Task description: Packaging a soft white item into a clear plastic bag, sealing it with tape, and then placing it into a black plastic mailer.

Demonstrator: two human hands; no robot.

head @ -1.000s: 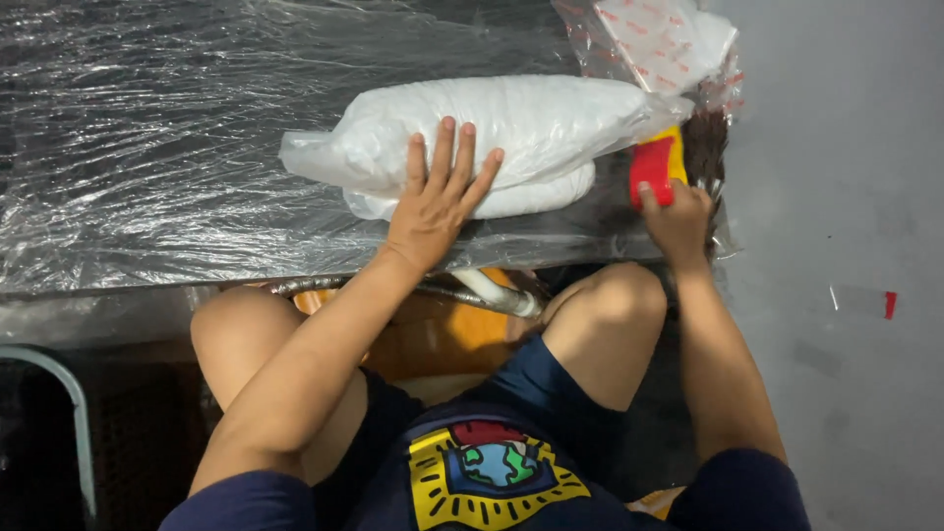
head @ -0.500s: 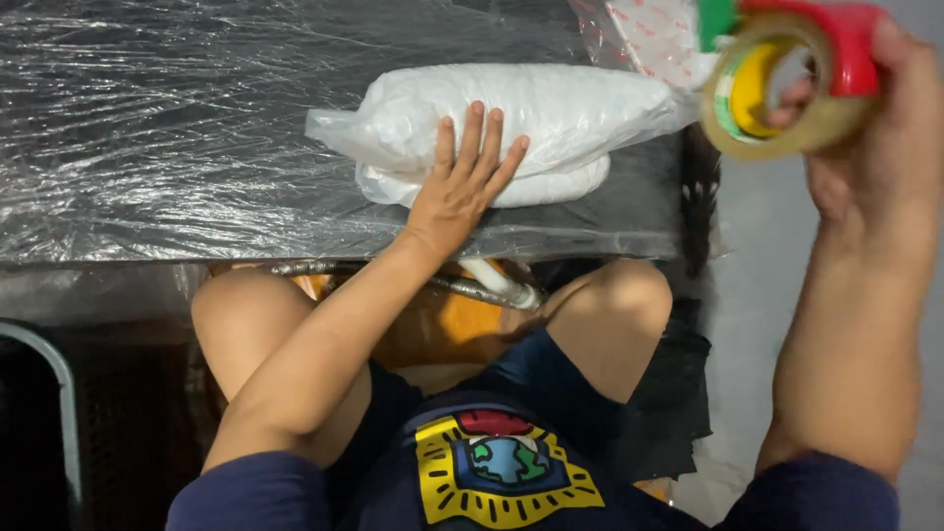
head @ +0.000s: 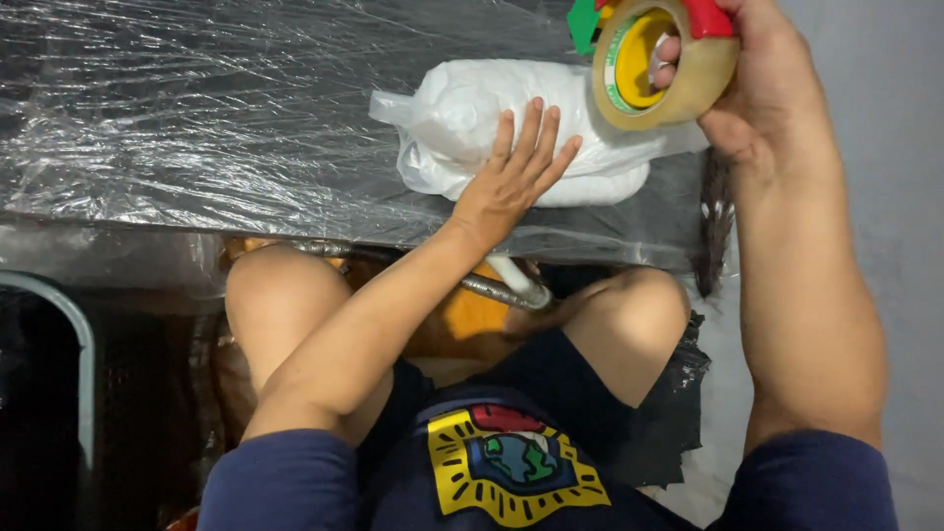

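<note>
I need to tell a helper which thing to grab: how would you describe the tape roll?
Find the table covered in clear plastic film, then the white bag on it. Above its right end, the right hand holds the tape roll: the only ring, tan with a yellow core.

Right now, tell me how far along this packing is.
Done: the white bundle is bagged in clear plastic on the wrapped table. In hand: the left hand presses it flat while the right hand holds the tape roll raised above. Left: no tape visible on the bag.
</note>
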